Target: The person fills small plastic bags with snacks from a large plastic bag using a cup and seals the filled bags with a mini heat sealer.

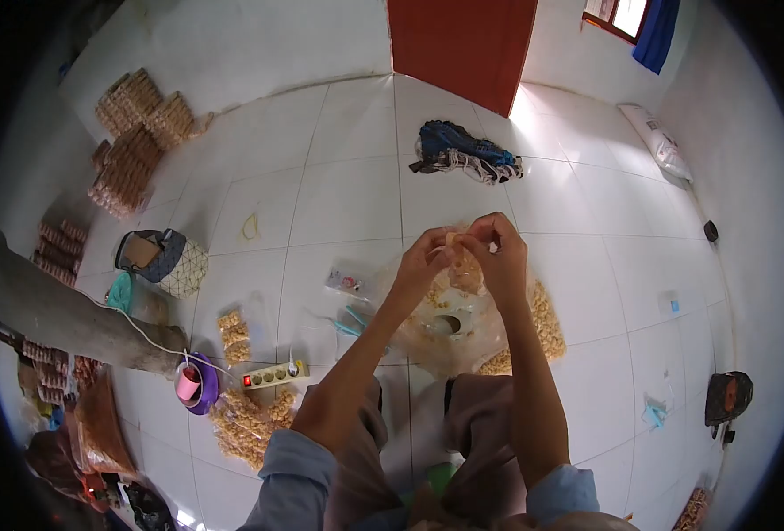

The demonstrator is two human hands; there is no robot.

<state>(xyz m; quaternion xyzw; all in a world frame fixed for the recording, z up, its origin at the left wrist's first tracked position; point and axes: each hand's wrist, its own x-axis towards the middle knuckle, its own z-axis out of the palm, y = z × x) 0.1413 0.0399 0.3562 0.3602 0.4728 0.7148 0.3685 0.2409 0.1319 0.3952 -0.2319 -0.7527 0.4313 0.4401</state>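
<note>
Both my hands meet in front of me at the top of a small clear bag (pixel 467 273) with light brown pieces in it. The fingers of my left hand (pixel 429 252) pinch the bag's upper edge. My right hand (pixel 495 243) is closed on the same edge, close beside the left. Under them a large clear plastic sheet or bag (pixel 418 332) lies spread on the floor, with loose snack pieces (pixel 547 323) along its right side. A dark round opening shows in the plastic below my hands; what it is I cannot tell.
On the left are a power strip (pixel 275 375), a purple basin (pixel 202 398), filled snack packs (pixel 233 337), a snack pile (pixel 246 425) and a patterned bag (pixel 182 265). Stacked packs (pixel 131 159) stand farther back. Dark cloth (pixel 463 152) lies ahead, near a red door (pixel 463 49).
</note>
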